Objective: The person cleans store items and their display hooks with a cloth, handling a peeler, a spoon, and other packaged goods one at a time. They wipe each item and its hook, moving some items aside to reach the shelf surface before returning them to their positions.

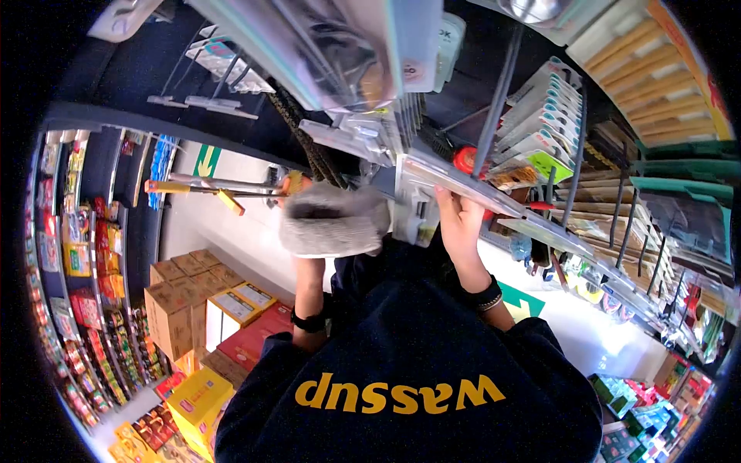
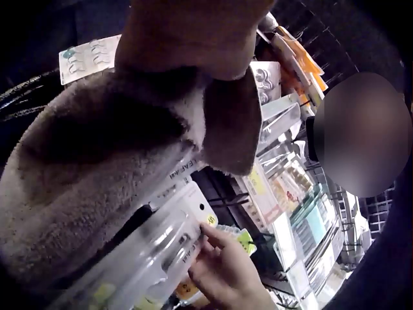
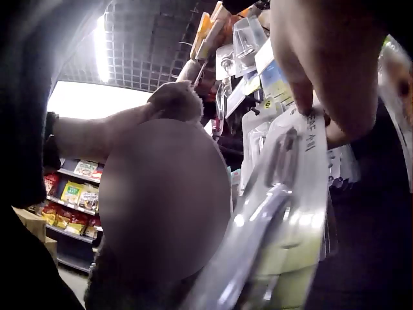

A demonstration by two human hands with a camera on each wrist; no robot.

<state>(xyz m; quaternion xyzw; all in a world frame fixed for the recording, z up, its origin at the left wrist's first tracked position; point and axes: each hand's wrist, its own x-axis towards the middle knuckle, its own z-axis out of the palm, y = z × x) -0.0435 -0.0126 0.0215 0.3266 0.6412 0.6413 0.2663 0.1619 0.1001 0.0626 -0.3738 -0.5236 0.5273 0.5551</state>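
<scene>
Grey fluffy cloth (image 1: pixel 336 231) covers my left hand, and only the bare wrist (image 1: pixel 309 276) shows below it. In the left wrist view the cloth (image 2: pixel 97 187) lies across the hanging packs, hiding the fingers. My right hand (image 1: pixel 461 228) is raised at the hanging goods beside the clear price rail. In the right wrist view that hand (image 3: pixel 329 64) pinches the top edge of a clear blister pack (image 3: pixel 274 200) with a long slim item inside. The pack hangs slanted, its printed card end at the fingertips.
More carded packs (image 1: pixel 540 123) hang on metal hooks above and to the right. Brown cardboard boxes (image 1: pixel 174 305) and a yellow box (image 1: pixel 202 401) are stacked at lower left. Shelves of bagged snacks (image 1: pixel 77 255) line the far left. A long-handled tool (image 1: pixel 208 187) sticks out left of the cloth.
</scene>
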